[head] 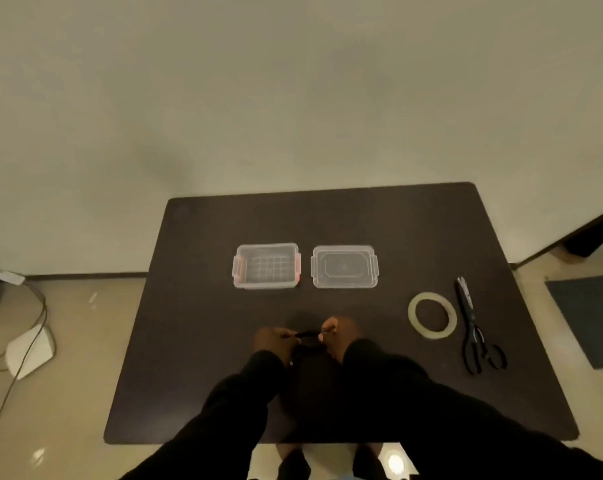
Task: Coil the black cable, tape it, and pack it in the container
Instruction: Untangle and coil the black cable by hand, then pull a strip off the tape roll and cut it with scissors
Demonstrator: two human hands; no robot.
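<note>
Both hands pinch thin black cable [307, 335] above dark worktop [196, 306].
Left hand [274, 341] and right hand [334, 332] each grip it clenched; looks light, floppy (springs loose); hold at crossings.

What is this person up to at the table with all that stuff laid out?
A person is working a black cable between both hands, left hand and right hand, near the front of a dark table. It looks like the coiling stage. Farther back, an open clear container sits empty with its lid beside it. A roll of tape and black scissors lie untouched to the right.
</note>
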